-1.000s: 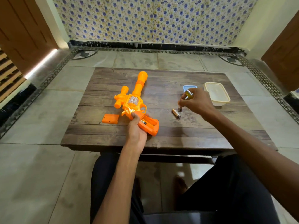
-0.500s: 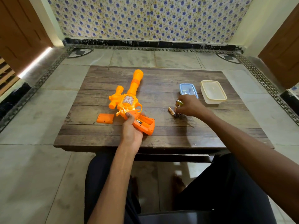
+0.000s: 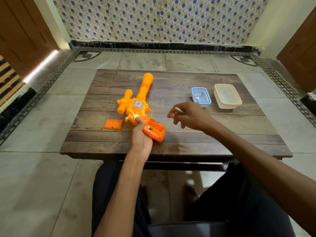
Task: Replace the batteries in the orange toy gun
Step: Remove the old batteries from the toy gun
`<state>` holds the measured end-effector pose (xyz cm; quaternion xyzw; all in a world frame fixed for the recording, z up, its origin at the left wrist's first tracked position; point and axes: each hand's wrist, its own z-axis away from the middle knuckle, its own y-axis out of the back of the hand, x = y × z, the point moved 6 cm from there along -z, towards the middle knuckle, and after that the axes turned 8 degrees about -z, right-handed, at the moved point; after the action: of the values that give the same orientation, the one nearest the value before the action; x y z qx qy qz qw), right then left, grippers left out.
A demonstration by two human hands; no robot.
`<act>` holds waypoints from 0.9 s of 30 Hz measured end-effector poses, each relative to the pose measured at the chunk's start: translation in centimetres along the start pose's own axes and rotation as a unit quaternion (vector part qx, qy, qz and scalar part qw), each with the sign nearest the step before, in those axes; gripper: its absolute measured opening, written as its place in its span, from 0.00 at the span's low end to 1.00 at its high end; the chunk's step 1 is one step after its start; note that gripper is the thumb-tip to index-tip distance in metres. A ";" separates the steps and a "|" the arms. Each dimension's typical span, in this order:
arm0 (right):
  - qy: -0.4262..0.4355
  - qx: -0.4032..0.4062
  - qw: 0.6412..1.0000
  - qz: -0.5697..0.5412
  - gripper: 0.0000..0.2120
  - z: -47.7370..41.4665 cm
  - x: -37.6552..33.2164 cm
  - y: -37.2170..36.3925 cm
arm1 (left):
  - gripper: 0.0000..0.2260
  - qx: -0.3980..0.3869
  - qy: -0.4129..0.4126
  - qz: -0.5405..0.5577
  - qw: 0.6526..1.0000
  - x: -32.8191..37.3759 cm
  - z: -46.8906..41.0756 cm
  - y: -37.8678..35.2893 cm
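Observation:
The orange toy gun (image 3: 139, 103) lies on the wooden table (image 3: 213, 134), barrel pointing away from me. My left hand (image 3: 142, 135) grips its handle, whose battery compartment (image 3: 154, 130) is open with one battery inside. The orange compartment cover (image 3: 113, 124) lies loose to the left of the handle. My right hand (image 3: 189, 116) hovers to the right of the gun, fingers curled around batteries (image 3: 179, 110); I cannot tell how many.
A small blue lidded box (image 3: 201, 96) and a larger clear container with a cream lid (image 3: 227, 95) sit at the table's right rear. The table's near edge is just above my knees. Tiled floor surrounds the table.
My right hand dropped to the table, picked up the loose battery lying there, and has lifted toward the gun. The left hand keeps holding the handle.

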<state>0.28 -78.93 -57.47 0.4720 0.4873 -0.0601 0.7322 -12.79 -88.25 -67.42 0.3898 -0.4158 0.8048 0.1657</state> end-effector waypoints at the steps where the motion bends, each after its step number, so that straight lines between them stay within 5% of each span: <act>1: 0.042 -0.024 0.998 0.043 0.10 0.0 -0.7 -0.9 | 0.18 0.003 0.005 -0.004 1.000 -0.1 0.0 0.1; 4: 0.128 -0.061 0.973 0.181 0.11 -0.3 -1.7 -3.6 | 0.17 0.004 0.003 -0.018 1.000 -0.2 -0.2 0.1; 7: 0.143 -0.016 0.978 0.153 0.10 -0.2 -1.9 -4.2 | 0.17 0.009 -0.028 -0.040 0.999 0.0 -0.1 -0.2; 11: 0.014 0.094 0.995 -0.001 0.09 0.0 0.3 -3.5 | 0.19 -0.007 -0.067 -0.064 0.996 0.4 0.1 -0.5; 14: -0.110 0.097 0.976 -0.161 0.11 0.9 1.6 -4.4 | 0.13 0.000 -0.104 -0.082 0.991 1.6 0.5 -0.9; 19: -0.173 0.063 0.861 -0.474 0.14 1.3 1.1 -6.8 | 0.08 -0.003 -0.191 -0.114 0.975 4.1 1.3 -1.8; 27: -0.213 0.038 0.686 -0.695 0.17 0.6 -0.5 -8.8 | 0.17 0.051 -0.235 -0.273 0.931 6.6 2.5 -4.3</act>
<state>-4.39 -84.40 -62.55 0.0004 0.5039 -0.6693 0.5460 -13.32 -88.07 -59.17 0.6744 -0.2785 0.6339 0.2564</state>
